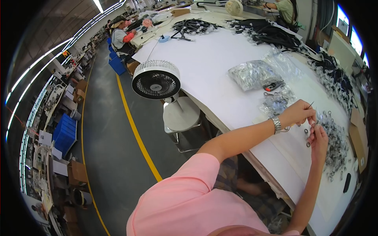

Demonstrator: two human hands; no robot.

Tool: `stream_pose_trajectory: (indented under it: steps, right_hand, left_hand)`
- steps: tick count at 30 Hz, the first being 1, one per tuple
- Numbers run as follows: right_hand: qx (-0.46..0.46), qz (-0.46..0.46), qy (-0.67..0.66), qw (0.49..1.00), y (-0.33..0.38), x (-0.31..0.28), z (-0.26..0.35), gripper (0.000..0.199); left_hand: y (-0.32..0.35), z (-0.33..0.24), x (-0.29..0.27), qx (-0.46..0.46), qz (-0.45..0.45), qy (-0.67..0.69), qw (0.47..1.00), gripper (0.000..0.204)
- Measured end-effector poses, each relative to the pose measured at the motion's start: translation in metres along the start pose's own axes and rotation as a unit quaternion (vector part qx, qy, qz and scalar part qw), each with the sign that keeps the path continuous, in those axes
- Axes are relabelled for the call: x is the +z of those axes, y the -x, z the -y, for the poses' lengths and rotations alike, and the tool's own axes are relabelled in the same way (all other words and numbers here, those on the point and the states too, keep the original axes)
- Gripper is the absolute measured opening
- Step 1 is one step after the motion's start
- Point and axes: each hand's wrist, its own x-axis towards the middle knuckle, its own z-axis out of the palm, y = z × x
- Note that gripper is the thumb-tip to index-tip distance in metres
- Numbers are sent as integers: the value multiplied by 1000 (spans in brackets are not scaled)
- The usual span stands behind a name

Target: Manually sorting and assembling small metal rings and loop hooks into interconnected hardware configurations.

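My left hand (298, 113), with a metal watch (277, 124) on the wrist, is closed in a pinch. A thin dark pointed piece (311, 104) sticks up from its fingers; its kind is too small to tell. Just below it my right hand (318, 139) is closed too, its fingertips almost meeting the left ones; what they hold is hidden. Right beside the hands spreads a heap of small metal and clear fittings (334, 143). A few loose rings (308, 144) lie on the white table (220, 106) by my right fingers.
A bulging clear bag of parts (255, 74) and a red-and-black tool (273, 86) lie farther up the table. Black cord bundles (267, 31) line the far side. A fan (156, 80) stands at the left edge by a stool (182, 114). Other people work beyond.
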Motion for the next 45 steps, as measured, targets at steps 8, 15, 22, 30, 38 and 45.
stream_pose_trajectory:
  steps: [8, 15, 22, 30, 38, 45]
  right_hand:
    - [87, 90, -62, 990, 2, 24, 20, 17]
    - [-21, 6, 296, 955, 9, 42, 25, 25]
    - [-274, -99, 469, 834, 17, 37, 8, 23]
    - [-69, -12, 242, 968, 19, 42, 35, 27]
    - [-77, -70, 284, 953, 11, 31, 30, 33]
    - [-101, -74, 289, 949, 7, 27, 17, 30]
  left_hand:
    - [-11, 0, -13, -59, 57, -11, 997, 17]
    - [-15, 10, -10, -54, 2, -25, 998, 14]
    - [-10, 7, 3, -90, 11, 43, 995, 12]
    - [-15, -2, -26, -83, 21, -36, 996, 28]
    - [-6, -15, -18, 17, 219, -207, 953, 39]
    - [-3, -6, 4, -19, 146, -209, 967, 38]
